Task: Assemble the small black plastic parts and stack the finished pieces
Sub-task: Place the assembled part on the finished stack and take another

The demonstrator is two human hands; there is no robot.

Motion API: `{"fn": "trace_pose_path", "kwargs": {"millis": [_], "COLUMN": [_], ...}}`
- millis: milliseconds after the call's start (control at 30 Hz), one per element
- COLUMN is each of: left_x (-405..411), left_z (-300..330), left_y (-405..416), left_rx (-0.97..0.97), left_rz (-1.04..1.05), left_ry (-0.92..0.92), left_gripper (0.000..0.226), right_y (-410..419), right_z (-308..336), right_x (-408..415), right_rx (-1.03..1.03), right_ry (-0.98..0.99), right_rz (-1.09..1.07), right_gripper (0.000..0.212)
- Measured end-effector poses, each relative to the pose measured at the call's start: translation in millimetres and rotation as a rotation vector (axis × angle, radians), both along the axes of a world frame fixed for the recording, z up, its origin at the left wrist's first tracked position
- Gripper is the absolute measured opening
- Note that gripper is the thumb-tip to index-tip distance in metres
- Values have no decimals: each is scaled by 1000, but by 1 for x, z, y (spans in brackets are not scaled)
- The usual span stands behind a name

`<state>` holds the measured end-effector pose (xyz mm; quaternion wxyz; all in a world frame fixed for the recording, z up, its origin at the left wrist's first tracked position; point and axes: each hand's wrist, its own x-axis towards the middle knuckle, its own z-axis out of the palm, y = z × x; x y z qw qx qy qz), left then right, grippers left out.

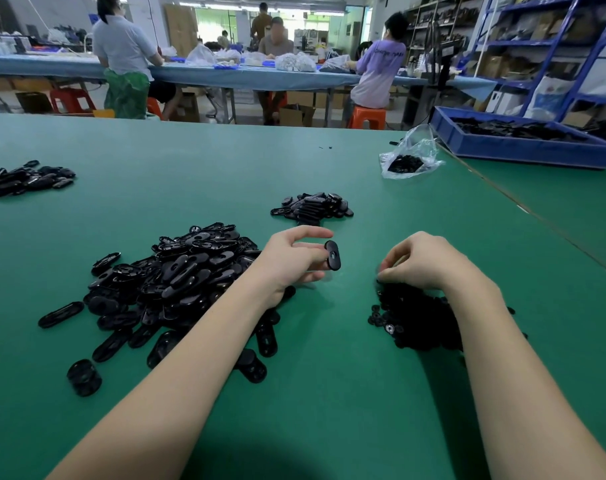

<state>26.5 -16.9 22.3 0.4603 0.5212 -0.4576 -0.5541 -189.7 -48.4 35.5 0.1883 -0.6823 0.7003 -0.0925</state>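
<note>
A far pile point(28, 180) of black parts is lying at the left edge of the green table point(190, 161). The big heap point(177, 282) of oval shells is sitting by the left hand point(291, 261), which is pinching one shell point(332, 255) upright. Beyond, finished pieces point(312, 206) are lying piled. The right hand point(421, 259) is curling over the small parts point(415, 320); whether it is holding one, I cannot tell.

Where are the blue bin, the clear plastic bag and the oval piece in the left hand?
blue bin point(523, 150): head view, front wall.
clear plastic bag point(419, 142): head view, upper film.
oval piece point(332, 255): head view, its face, held by the left hand point(291, 259).
</note>
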Motion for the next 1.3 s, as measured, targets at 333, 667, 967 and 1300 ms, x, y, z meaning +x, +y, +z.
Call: {"fn": "trace_pose_path", "kwargs": {"millis": [333, 667, 967, 1300], "left_x": [-1, -4, -5, -5], "left_z": [-7, -10, -8, -11], "left_y": [0, -2, 1, -1], "left_rx": [-16, -122, -192, -211], "left_rz": [24, -21, -37, -15], "left_ry": [102, 57, -31, -84], "left_gripper": [29, 26, 24, 22], "right_y": [1, 7, 2, 2], "right_z": [-3, -1, -1, -3], "right_x": [8, 31, 31, 34], "right_rx": [-18, -9, -32, -40], "right_ry": [-309, -745, -701, -688], "right_rz": [98, 97, 55, 48], "right_gripper": [7, 5, 19, 18]}}
